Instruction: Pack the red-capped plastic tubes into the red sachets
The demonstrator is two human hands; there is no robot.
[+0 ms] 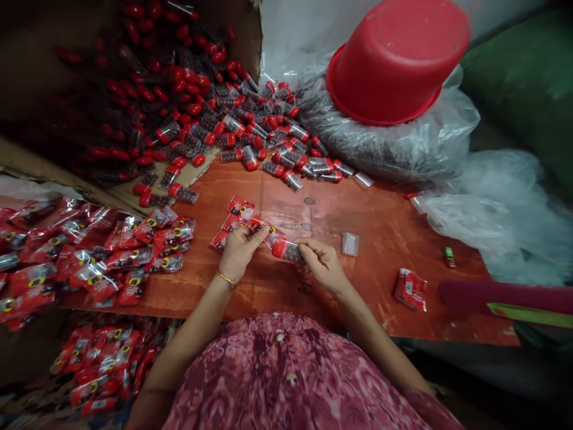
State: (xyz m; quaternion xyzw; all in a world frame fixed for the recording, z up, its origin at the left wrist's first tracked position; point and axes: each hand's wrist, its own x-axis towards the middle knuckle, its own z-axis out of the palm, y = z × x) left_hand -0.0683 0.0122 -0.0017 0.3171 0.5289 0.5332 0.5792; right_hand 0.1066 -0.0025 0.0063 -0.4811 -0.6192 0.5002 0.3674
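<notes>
My left hand (240, 249) pinches a red printed card (256, 222) with a clear plastic part, held over the table. Close beside it, my right hand (323, 263) grips the end of a small clear container with a red cap (286, 250). Dark contents show through its wall, and the capped end points left at the card. Whether the two touch is hard to tell. Several more red cards (231, 222) lie overlapping on the table just behind my left hand. A small clear plastic piece (350, 244) rests right of my right hand.
Many red-capped containers (286, 156) spill from a cardboard box (188, 185) at the back left. Packed red pouches (134, 242) pile up on the left. A red tub (398, 65) sits upside down on a filled plastic bag (380, 146). One red packet (410, 289) lies right.
</notes>
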